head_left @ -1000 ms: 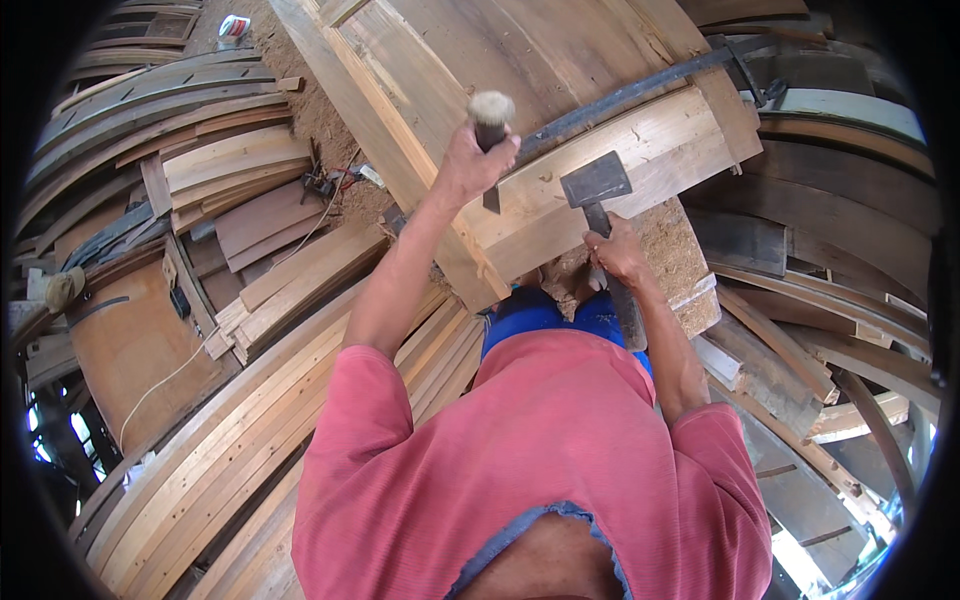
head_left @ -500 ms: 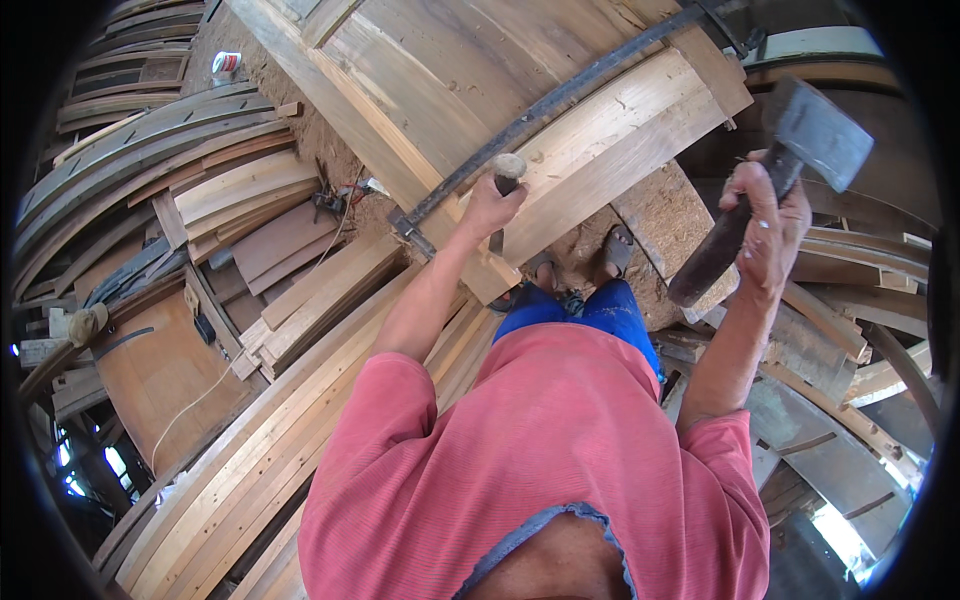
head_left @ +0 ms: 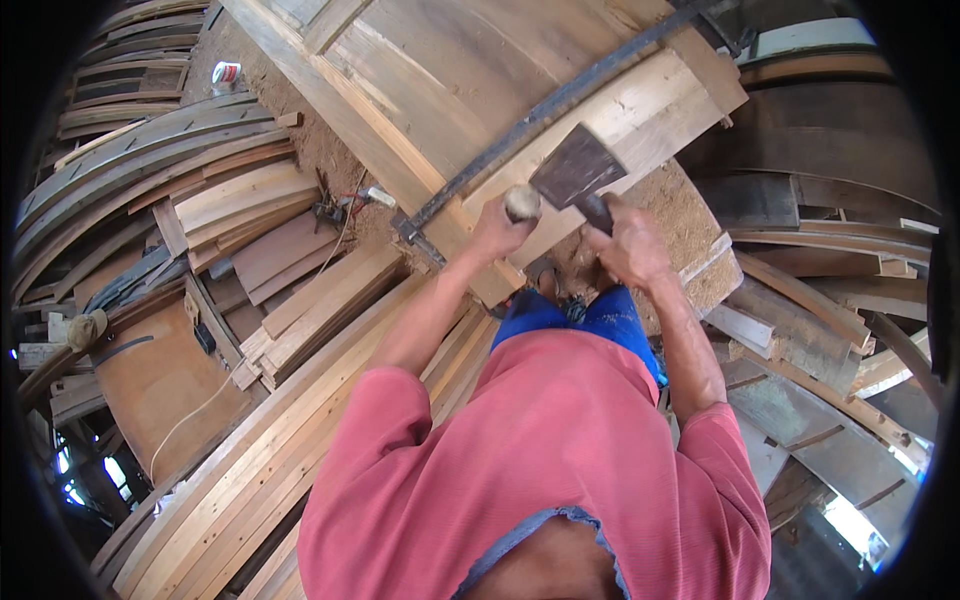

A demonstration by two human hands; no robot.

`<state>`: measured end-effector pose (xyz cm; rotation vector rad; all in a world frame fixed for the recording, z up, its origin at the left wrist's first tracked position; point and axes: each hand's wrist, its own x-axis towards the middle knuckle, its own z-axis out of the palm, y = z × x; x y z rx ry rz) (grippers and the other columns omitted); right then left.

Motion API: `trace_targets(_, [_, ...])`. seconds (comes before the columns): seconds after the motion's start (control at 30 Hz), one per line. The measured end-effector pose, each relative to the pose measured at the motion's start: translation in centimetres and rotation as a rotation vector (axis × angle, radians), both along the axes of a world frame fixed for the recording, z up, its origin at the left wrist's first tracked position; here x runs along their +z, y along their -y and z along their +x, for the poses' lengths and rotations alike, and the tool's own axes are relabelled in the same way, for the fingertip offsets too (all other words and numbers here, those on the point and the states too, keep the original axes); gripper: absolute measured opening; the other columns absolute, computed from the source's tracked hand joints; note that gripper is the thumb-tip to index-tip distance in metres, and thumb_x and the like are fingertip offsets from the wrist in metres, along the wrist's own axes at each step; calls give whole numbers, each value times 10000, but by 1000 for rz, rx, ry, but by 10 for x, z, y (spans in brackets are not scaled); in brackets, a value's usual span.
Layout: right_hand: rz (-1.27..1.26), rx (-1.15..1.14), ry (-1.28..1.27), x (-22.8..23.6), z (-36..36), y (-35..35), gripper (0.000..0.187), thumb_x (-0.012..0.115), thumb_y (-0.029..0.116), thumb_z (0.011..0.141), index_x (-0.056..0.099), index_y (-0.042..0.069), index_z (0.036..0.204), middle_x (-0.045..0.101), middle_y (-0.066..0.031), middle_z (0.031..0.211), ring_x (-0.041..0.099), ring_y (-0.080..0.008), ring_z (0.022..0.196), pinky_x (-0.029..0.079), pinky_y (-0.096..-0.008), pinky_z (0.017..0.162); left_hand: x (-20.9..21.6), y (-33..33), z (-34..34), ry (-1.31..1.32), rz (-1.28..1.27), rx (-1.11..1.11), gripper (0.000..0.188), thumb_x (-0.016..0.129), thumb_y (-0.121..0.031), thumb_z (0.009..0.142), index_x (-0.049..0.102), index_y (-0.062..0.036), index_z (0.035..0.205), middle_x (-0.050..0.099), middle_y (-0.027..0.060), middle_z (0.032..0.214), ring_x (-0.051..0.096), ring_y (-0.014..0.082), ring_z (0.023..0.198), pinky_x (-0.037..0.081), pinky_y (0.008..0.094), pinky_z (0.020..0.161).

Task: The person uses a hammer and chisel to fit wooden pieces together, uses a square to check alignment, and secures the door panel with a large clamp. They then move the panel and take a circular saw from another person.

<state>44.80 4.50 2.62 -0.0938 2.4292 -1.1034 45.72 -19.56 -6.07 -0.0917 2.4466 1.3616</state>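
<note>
My left hand (head_left: 497, 232) is closed round a chisel (head_left: 521, 203); its pale, rounded handle end sticks up out of the fist, and the blade is hidden below. The chisel stands over the near corner of a wooden panelled door (head_left: 430, 90). My right hand (head_left: 636, 246) grips the short handle of a hatchet (head_left: 578, 166), whose broad dark head is close beside the top of the chisel. I cannot tell whether the two touch. Across the door, just beyond my hands, lies a long metal bar clamp (head_left: 520, 130).
Stacked boards (head_left: 300, 430) run along my left side. More timber (head_left: 800, 300) is piled at the right. Sawdust and a wide plank (head_left: 690, 215) lie beyond my feet. A white and red tub (head_left: 226, 74) stands at the far left, and a pale cable (head_left: 205, 405) trails over the wood.
My right hand has swung the hatchet down and to the left, from raised at the right to beside the chisel. The left hand has shifted slightly right and keeps its grip.
</note>
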Motion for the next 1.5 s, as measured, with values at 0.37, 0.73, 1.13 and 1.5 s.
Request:
trace_targets(0.37, [-363, -616, 8, 26, 7, -74, 269, 763, 155, 854, 656, -2, 1044, 620, -19, 741, 570, -95, 608, 471, -270, 545, -36, -37, -44, 105, -47, -166, 358, 704, -233, 847, 651, -58, 1155, 712, 171, 976, 676, 303, 924, 523, 383, 843])
trace_targets(0.73, [-268, -800, -154, -32, 4, -64, 181, 690, 138, 905, 643, 8, 1021, 660, -54, 801, 617, -166, 658, 524, -332, 620, -48, -39, -32, 64, 57, -228, 380, 707, -240, 833, 662, -67, 1168, 724, 177, 1003, 695, 321, 924, 529, 386, 855])
trace_targets(1.13, [-141, -22, 234, -9, -16, 26, 337, 700, 168, 846, 646, -50, 1097, 654, -117, 750, 614, -180, 618, 499, -339, 606, -65, 96, 13, -38, 733, 735, 260, 744, -163, 890, 598, -112, 1098, 703, 71, 1005, 676, 198, 941, 541, 362, 762])
trace_targets(1.5, [-233, 751, -132, 106, -41, 257, 342, 734, 232, 843, 656, -44, 1028, 624, -125, 697, 602, -183, 654, 483, -372, 636, -86, 99, 198, -388, 1303, 1410, 193, 696, -143, 956, 545, -148, 1076, 681, 85, 1077, 674, 260, 1048, 586, 552, 882])
